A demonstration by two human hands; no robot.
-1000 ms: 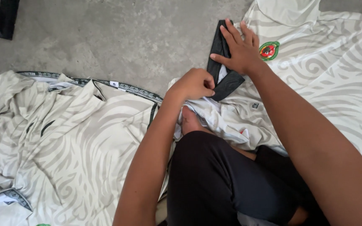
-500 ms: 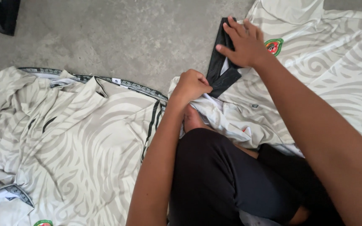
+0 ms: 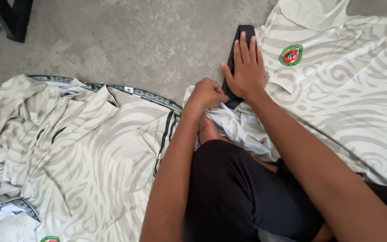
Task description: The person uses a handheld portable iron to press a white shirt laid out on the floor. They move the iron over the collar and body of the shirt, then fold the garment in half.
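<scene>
Grey concrete floor (image 3: 126, 40) fills the far part of the view, rough and mottled, with the foot of a dark piece of furniture (image 3: 12, 18) at the far left corner. I am sitting on it, looking down past my own knee in black trousers (image 3: 238, 192), which takes up the near middle and hides whatever lies beneath it.

My right hand (image 3: 246, 71) lies flat, palm down, fingers together and straight, pressing on a black strip of fabric (image 3: 238, 33) that pokes out beyond my fingertips toward the far side. The strip sits at the left edge of a cream jersey (image 3: 346, 103) with pale grey swirls, spread over the floor on the right; a round red and green badge (image 3: 290, 54) shows on it just right of my hand.

My left hand (image 3: 208, 93) is curled into a loose fist, just left of the right hand and touching it at the thumb, gripping a bunched fold of white cloth (image 3: 240, 130) that trails down toward my knee. I cannot tell how much cloth is inside the fist.

On the left, well apart from both hands, a heap of more cream patterned jerseys (image 3: 77, 152) lies rumpled, with black patterned trim along its far edge (image 3: 148, 95) and black stripes near my left forearm
</scene>
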